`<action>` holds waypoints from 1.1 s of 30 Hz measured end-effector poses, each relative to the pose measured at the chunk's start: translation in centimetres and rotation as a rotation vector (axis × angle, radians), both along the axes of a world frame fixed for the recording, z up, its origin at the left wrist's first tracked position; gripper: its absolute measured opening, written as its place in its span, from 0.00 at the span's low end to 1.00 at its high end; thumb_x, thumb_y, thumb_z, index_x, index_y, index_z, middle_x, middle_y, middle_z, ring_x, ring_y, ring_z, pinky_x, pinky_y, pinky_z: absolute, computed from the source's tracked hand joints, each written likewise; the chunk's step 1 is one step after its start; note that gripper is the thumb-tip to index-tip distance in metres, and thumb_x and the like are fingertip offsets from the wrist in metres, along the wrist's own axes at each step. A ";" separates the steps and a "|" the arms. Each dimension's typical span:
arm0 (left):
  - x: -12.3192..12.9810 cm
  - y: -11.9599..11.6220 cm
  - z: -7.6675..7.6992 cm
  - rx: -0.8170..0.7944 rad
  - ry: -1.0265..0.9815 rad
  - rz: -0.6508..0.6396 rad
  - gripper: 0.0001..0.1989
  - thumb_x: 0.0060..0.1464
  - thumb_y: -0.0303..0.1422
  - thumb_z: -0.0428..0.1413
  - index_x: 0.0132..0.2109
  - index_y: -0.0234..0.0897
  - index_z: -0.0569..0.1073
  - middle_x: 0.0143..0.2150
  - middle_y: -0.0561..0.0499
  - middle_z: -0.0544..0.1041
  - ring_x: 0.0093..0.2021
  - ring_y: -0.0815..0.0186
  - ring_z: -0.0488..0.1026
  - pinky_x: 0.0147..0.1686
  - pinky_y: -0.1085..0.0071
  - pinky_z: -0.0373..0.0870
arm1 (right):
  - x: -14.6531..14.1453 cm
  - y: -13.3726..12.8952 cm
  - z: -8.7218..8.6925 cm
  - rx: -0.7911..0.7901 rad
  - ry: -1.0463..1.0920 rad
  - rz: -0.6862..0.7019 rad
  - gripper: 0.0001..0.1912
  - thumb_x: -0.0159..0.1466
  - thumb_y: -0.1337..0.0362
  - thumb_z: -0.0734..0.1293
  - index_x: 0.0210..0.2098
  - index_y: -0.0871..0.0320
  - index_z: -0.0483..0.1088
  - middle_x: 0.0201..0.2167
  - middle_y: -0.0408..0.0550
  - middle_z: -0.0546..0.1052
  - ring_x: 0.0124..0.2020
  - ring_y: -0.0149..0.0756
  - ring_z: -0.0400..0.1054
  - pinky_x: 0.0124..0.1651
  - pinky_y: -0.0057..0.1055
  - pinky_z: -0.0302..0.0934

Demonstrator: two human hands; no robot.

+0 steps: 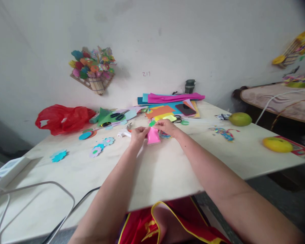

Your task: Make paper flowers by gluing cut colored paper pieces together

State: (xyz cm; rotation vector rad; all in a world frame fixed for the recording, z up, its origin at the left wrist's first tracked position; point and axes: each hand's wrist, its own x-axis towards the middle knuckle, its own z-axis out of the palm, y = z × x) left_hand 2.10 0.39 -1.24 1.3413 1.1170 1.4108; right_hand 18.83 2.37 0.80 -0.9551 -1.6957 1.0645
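A small bright pink packet hangs between both hands above the middle of the marble-look table. My left hand pinches its upper left corner. From the other side, my right hand grips the top edge with thumb and fingers pressed together. A small green piece shows just behind the fingertips. Beside my left hand lies a white glue-gun-like tool, partly hidden. Paper flowers in blue and lilac rest on the table to the left.
Coloured sheets, a phone and scissors lie toward the wall. A red plastic bag sits at back left. Two mango-like fruits are on the right. Cables loop at front left.
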 end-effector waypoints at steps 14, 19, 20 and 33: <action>0.2 0.7 -0.7 0.012 0.024 0.045 0.20 0.36 0.46 0.65 0.21 0.33 0.71 0.16 0.54 0.65 0.19 0.73 0.61 0.21 0.75 0.61 | -0.4 0.2 -0.1 0.137 -0.032 -0.112 0.13 0.49 0.58 0.69 0.17 0.58 0.64 0.13 0.36 0.64 0.16 0.25 0.57 0.21 0.24 0.51; 0.3 0.4 -0.5 -0.022 -0.078 -0.004 0.21 0.34 0.46 0.66 0.22 0.32 0.71 0.18 0.54 0.66 0.20 0.73 0.61 0.22 0.74 0.62 | -0.5 0.0 -0.2 -0.003 0.118 -0.058 0.15 0.47 0.55 0.72 0.19 0.58 0.66 0.14 0.38 0.66 0.14 0.25 0.58 0.17 0.23 0.54; 0.3 0.4 -0.5 -0.018 -0.083 -0.011 0.21 0.34 0.47 0.66 0.22 0.32 0.71 0.18 0.54 0.66 0.20 0.73 0.61 0.22 0.74 0.61 | -0.5 0.0 -0.2 -0.021 0.140 -0.051 0.15 0.46 0.55 0.72 0.19 0.58 0.67 0.14 0.38 0.66 0.14 0.25 0.59 0.16 0.23 0.54; 0.1 0.6 -0.6 -0.010 -0.077 -0.001 0.20 0.34 0.47 0.66 0.22 0.33 0.72 0.17 0.55 0.65 0.19 0.74 0.59 0.21 0.75 0.58 | -0.4 0.2 -0.3 -0.163 0.267 -0.002 0.17 0.42 0.54 0.75 0.20 0.60 0.68 0.16 0.41 0.70 0.17 0.27 0.63 0.15 0.22 0.57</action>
